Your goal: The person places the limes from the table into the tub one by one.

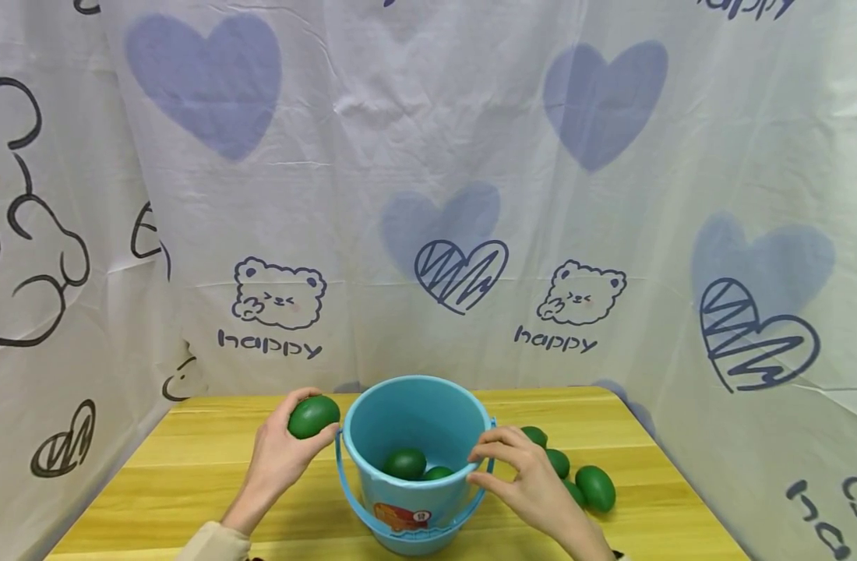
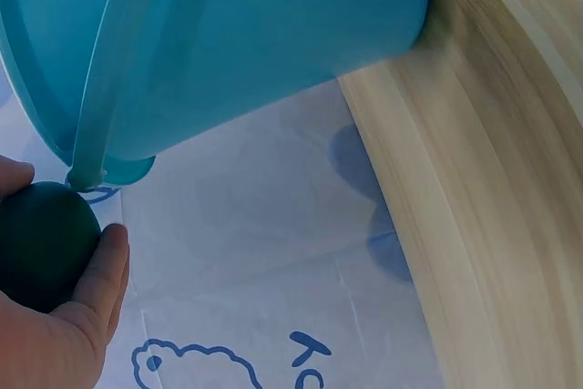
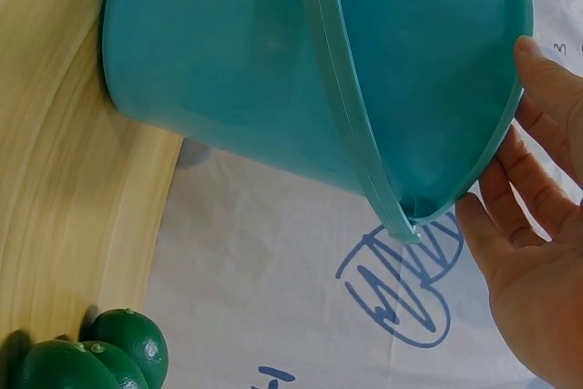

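Wood-grain table (image 1: pixel 211 452): blue bucket (image 1: pixel 428 425) upright near middle, green fruits (image 1: pixel 596 488) clustered right.

Repeated "happy" (image 1: pixel 270 343) on white curtain (image 1: pixel 414 140), label (image 1: pixel 400 516) on blue bucket (image 1: pixel 372 485) seemingly illegible

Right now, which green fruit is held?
The green fruit in the left hand, beside the blue bucket; the others lie inside it or on the table.

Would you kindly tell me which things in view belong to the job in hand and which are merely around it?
In the job, it seems:
Green fruit in the left hand
Light-blue bucket, which the right hand touches
Two green fruits visible inside it
Loose green fruits beside it, probably

Just surroundings:
Wood-grain table
Printed fabric backdrop
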### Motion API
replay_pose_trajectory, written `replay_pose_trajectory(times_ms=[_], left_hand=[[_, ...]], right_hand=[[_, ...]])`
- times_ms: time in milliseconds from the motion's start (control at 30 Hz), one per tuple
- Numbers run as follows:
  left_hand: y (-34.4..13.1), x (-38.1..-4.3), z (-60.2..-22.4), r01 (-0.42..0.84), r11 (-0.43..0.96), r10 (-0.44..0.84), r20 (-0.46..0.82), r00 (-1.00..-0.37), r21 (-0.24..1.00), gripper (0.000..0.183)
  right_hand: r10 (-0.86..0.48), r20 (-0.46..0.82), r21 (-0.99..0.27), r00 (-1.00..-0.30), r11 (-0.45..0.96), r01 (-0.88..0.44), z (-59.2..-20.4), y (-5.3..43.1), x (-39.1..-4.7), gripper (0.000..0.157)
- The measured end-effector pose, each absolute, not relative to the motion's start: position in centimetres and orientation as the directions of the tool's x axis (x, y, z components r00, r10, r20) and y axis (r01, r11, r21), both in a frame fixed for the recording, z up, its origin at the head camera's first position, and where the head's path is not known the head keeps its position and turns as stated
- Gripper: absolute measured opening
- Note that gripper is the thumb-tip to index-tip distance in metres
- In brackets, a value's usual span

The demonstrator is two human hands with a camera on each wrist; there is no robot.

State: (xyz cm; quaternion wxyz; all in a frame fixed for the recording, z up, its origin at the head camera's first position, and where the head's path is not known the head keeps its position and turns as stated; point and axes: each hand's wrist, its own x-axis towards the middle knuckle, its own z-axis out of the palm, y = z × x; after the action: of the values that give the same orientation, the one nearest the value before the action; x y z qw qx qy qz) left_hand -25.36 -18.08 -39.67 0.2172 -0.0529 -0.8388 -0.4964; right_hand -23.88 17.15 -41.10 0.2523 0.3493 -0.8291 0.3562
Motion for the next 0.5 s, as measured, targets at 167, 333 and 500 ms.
replay_pose_trajectory(times_ms=[167, 333, 500], left_hand=[[-17.8, -25.3, -39.5, 0.324, 0.497, -0.118, 0.433, -0.894, 0.805, 0.052], [-17.4, -25.3, -39.2, 0.329, 0.503, -0.096, 0.43, -0.898, 0.799, 0.06], [-16.9, -25.1, -38.9, 0.355, 0.508, -0.076, 0.451, -0.889, 0.785, 0.061]], right_hand=[[-0.4, 0.668, -0.415, -0.627, 0.499, -0.761, -41.1, 17.1, -23.9, 0.018], [-0.397, 0.668, -0.418, -0.629, 0.498, -0.76, -41.1, 17.1, -23.9, 0.02], [-0.395, 0.675, -0.415, -0.624, 0.495, -0.763, -41.1, 17.1, -23.8, 0.02]])
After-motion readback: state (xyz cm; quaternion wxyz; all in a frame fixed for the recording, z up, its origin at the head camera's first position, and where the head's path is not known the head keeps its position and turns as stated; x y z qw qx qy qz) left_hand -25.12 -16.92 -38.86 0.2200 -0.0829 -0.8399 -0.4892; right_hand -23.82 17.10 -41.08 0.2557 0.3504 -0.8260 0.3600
